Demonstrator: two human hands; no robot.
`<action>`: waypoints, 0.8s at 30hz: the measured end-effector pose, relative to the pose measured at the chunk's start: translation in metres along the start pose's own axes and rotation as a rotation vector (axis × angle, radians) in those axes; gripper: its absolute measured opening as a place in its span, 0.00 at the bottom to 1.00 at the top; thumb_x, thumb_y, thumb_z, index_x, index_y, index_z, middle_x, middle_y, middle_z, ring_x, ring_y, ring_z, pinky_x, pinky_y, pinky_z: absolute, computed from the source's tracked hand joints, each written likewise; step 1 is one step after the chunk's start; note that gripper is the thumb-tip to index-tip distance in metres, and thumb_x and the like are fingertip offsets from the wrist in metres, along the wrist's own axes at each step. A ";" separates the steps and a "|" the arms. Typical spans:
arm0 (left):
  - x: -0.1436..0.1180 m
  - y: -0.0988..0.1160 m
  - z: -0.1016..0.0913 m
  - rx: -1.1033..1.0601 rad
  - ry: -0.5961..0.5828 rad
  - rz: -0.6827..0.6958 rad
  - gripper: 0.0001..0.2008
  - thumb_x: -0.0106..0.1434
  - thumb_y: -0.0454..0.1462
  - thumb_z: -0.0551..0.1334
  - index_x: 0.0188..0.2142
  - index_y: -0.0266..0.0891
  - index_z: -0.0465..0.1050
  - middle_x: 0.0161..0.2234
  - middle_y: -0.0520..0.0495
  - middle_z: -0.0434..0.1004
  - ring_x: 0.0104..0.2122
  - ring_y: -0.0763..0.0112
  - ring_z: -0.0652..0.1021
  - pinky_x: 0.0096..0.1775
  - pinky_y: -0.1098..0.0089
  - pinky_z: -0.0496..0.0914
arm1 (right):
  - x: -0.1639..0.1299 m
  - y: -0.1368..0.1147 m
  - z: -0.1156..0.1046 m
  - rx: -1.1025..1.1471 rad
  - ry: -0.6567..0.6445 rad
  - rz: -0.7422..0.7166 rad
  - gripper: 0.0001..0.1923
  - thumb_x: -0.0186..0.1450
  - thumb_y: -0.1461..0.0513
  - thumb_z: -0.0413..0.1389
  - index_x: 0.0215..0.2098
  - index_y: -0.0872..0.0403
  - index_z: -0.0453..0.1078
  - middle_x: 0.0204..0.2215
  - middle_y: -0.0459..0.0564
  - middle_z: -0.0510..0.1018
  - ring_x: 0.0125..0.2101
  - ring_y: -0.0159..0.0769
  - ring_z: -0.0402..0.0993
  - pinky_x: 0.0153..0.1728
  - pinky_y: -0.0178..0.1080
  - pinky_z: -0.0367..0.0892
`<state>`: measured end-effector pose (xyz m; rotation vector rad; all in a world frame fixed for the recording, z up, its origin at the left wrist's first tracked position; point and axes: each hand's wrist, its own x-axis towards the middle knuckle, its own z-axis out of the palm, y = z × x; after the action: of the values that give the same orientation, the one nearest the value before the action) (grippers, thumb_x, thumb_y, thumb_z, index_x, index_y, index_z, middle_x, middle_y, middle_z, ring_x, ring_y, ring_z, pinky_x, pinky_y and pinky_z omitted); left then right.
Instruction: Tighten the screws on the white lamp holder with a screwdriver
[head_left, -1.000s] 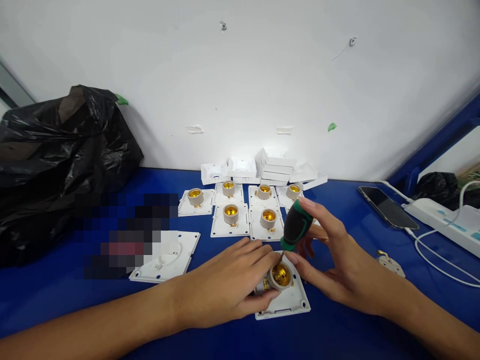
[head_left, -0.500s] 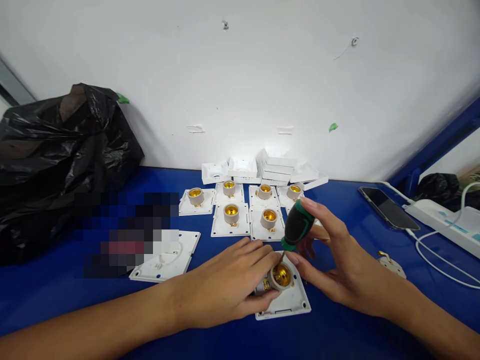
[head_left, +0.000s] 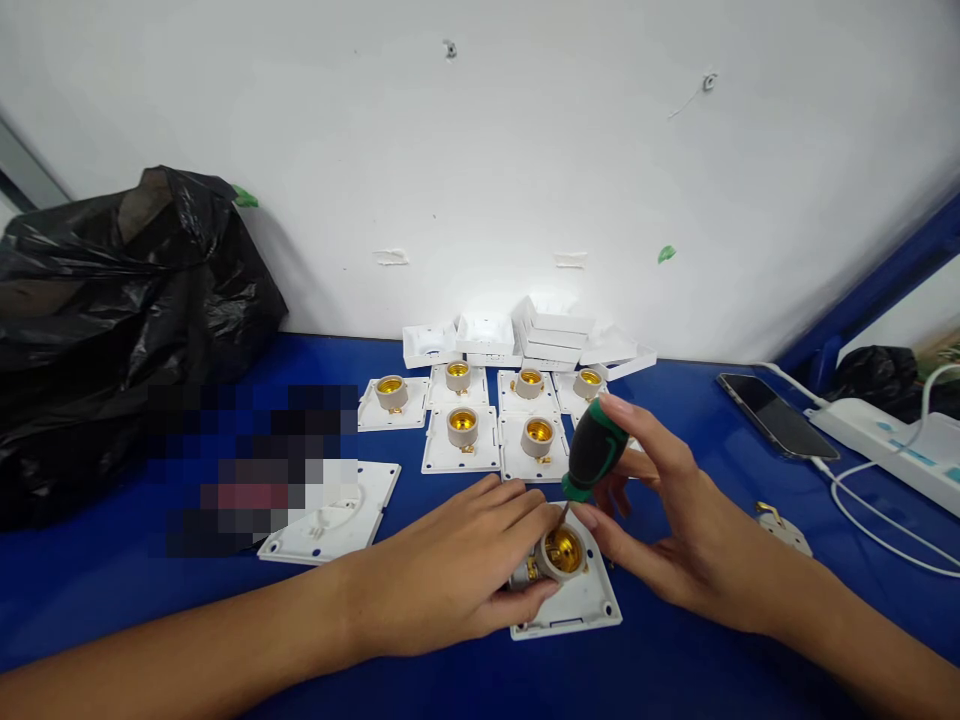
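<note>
At six o'clock, left hand (head_left: 450,575) fingers clamp the lamp socket (head_left: 562,552); right hand (head_left: 675,530) fingers pinch the screwdriver (head_left: 592,452). Finished sockets (head_left: 495,420) crowd twelve o'clock, black bag (head_left: 112,320) at ten.

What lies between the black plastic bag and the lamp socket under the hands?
In the head view, a blurred patch and a white plate lie between the black bag and the lamp socket.

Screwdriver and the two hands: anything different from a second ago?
Nothing visibly changed. The right hand keeps the green-handled screwdriver upright with its tip at the lamp socket, and the left hand stays wrapped around that socket on its white plate. The finished sockets behind lie as they were.
</note>
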<state>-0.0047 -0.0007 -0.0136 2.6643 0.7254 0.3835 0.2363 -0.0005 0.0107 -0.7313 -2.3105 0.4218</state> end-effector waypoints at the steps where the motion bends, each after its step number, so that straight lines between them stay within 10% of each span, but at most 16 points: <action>1: 0.000 0.000 0.000 0.002 0.000 0.001 0.10 0.73 0.40 0.62 0.50 0.39 0.68 0.45 0.43 0.76 0.46 0.57 0.77 0.55 0.55 0.69 | 0.000 0.000 0.000 0.001 -0.001 0.000 0.43 0.73 0.65 0.54 0.76 0.41 0.34 0.35 0.45 0.72 0.30 0.37 0.73 0.30 0.45 0.76; 24: -0.001 0.000 0.001 -0.003 0.014 0.004 0.10 0.74 0.41 0.61 0.50 0.39 0.68 0.46 0.43 0.77 0.47 0.55 0.77 0.55 0.55 0.69 | 0.003 -0.006 -0.004 -0.080 -0.038 0.026 0.41 0.74 0.62 0.52 0.76 0.41 0.33 0.33 0.45 0.76 0.28 0.38 0.76 0.29 0.43 0.76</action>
<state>-0.0049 -0.0012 -0.0148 2.6631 0.7226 0.4049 0.2354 -0.0029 0.0179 -0.7990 -2.3669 0.3592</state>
